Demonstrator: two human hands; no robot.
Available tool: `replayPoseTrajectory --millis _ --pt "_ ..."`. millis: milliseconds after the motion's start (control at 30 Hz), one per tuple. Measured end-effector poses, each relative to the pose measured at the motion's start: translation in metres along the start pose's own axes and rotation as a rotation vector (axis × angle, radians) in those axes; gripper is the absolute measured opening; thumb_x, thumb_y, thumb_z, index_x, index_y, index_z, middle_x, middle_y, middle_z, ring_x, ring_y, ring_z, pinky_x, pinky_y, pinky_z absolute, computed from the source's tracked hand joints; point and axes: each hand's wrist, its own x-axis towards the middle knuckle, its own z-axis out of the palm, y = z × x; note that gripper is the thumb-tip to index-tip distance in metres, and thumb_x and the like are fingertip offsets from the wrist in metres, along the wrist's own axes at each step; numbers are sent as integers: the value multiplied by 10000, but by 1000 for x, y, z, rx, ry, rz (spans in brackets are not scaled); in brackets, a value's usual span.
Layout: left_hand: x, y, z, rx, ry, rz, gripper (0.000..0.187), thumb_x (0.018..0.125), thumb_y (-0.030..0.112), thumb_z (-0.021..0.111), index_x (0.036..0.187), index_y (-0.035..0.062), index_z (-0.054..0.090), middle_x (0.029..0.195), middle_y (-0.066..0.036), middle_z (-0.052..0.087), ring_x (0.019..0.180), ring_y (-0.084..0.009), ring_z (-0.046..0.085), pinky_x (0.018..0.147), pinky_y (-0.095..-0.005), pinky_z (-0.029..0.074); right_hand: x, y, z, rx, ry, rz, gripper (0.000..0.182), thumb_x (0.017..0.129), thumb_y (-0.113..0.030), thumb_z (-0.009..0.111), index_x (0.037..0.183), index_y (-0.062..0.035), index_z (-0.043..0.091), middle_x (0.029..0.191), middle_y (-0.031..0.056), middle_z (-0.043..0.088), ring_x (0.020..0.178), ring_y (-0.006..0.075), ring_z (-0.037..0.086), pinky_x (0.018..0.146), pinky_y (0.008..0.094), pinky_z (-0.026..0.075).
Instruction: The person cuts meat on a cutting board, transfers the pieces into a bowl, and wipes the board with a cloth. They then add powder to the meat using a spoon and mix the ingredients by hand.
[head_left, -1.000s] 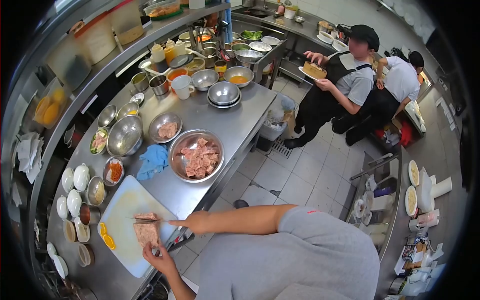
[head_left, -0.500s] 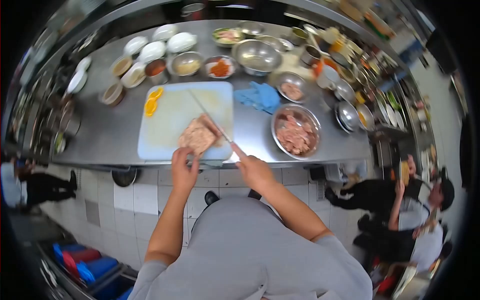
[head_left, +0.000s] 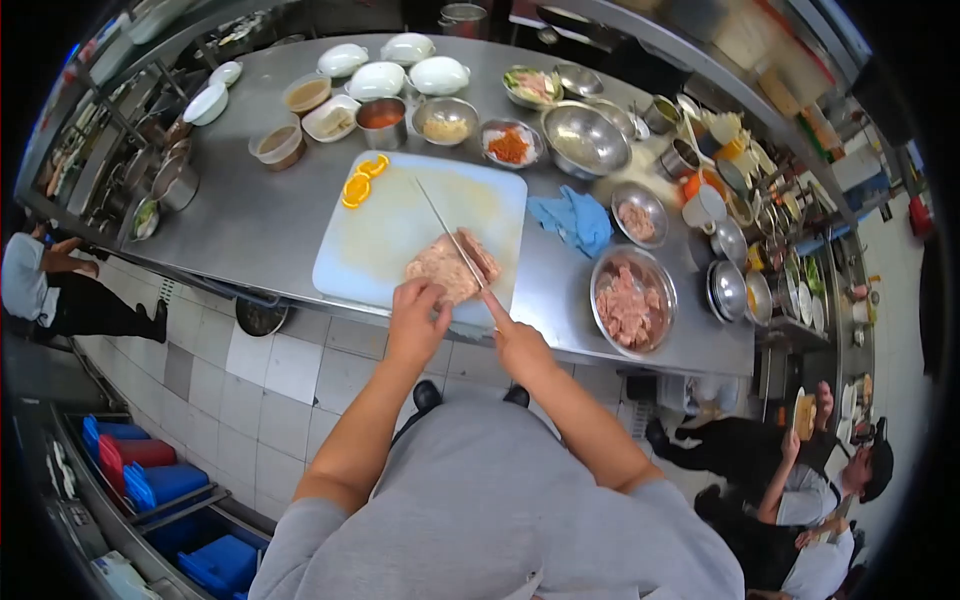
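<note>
A slab of raw meat (head_left: 436, 270) lies near the front edge of the white cutting board (head_left: 345, 245). My left hand (head_left: 417, 318) holds its near edge with bent fingers, the thumb close beside them. In my right hand (head_left: 522, 350) is a knife (head_left: 436, 208), gripped by the handle. Its long blade runs across the meat and points away to the left, with a strip of meat (head_left: 478, 252) on its right side. Cut orange slices (head_left: 356, 190) sit at the board's far left corner.
Right of the board are a blue cloth (head_left: 572, 220), a steel bowl of meat pieces (head_left: 630, 303) and a smaller meat bowl (head_left: 638, 216). White dishes (head_left: 377, 80) and several bowls line the back. Co-workers stand at the left (head_left: 85, 285) and right (head_left: 760, 440).
The view has turned, so the board and bowls appear farther right. My left hand stays at the meat's near edge, and the knife still lies across the meat.
</note>
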Motion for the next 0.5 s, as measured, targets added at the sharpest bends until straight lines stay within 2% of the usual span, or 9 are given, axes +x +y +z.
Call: replayPoseTrajectory --millis 100,167,200,300,333,400,433,500 --pt "-8 2 0 -46 15 -78 261 838 101 801 1087 63 734 1199 -141 640 1162 -364 585 998 -456 505 -15 -39 -50 -40 -106 69 798 1059 -197 596 1701 -396 168 915 261 713 861 450 713 837 551 563" --pt "-3 -4 3 -22 -12 -66 262 834 102 803 1084 61 735 1198 -141 643 1153 -365 592 989 -454 513 -16 -54 -79 -22 130 -75 750 1042 -183 629 1685 -349 281 937 256 725 878 435 723 799 525 577" --pt "-3 -4 3 -22 -6 -78 262 834 102 803 1084 61 735 1198 -141 643 1153 -365 592 989 -454 513 -20 -67 -95 -27 119 -81 750 1042 -183 629 1685 -349 281 937 256 725 878 435 723 799 525 577" --pt "-6 -6 2 -18 26 -58 261 826 105 808 1074 61 739 1188 -137 648 1143 -362 598 978 -458 521 -24 -87 -111 293 810 -445 659 1019 -149 661 1629 -254 434 983 233 750 897 429 733 787 509 588" --pt "-6 -7 4 -29 24 -70 257 822 105 809 1066 61 740 1184 -135 650 1146 -359 599 973 -459 523 -18 -71 -90 295 810 -448 659 1019 -149 661 1629 -254 434 983 233 750 897 429 733 787 509 588" --pt "-5 -9 4 -41 23 -83 253 818 106 810 1057 62 740 1180 -134 653 1148 -356 599 967 -459 526 1 -21 -27 152 405 -199 726 1014 -141 648 1658 -307 358 989 262 744 889 449 730 812 530 584" --pt "-4 -8 3 -59 7 -84 257 820 106 803 1067 68 743 1173 -133 660 1148 -367 603 972 -464 527 10 -24 -18 5 -117 108 791 1012 -153 625 1679 -373 261 987 297 734 882 470 726 833 557 578" --pt "2 -8 0 -68 -1 -85 262 822 106 797 1076 75 745 1167 -132 668 1147 -377 608 977 -469 528 11 -28 -22 0 -115 93 808 1015 -162 615 1681 -397 224 983 306 731 874 479 723 840 570 575"
